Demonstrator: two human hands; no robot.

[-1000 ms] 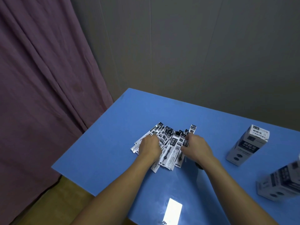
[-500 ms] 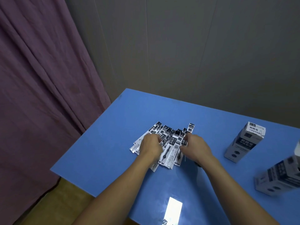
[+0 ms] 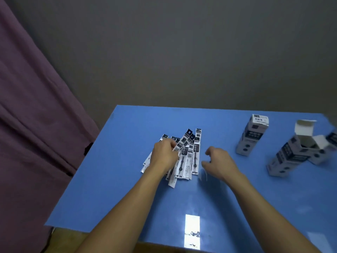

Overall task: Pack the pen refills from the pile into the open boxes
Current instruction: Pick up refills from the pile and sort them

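Observation:
A pile of pen refills (image 3: 190, 159) in black-and-white packets lies fanned out mid-table. My left hand (image 3: 164, 156) rests on the pile's left side, its fingers curled round a few packets (image 3: 183, 142) that tilt up and to the right. To the right of the pile, my right hand (image 3: 219, 164) hovers with fingers loosely curled and thumb and forefinger apart; nothing shows between them. A faint clear strip (image 3: 202, 175) lies just under it. At the right, an open box (image 3: 290, 156) lies tilted with its white flaps (image 3: 304, 131) raised.
A shut box (image 3: 252, 136) stands upright between the pile and the open box. Another box (image 3: 326, 152) lies behind the open one at the right edge. A purple curtain (image 3: 36, 125) hangs left of the blue table (image 3: 118, 189). A bright glare patch (image 3: 192, 229) sits near the front edge.
My right hand has come off the pile and moved right, its fingers loosened. My left hand has lifted a few packets at an angle. The view has swung right, showing the open box.

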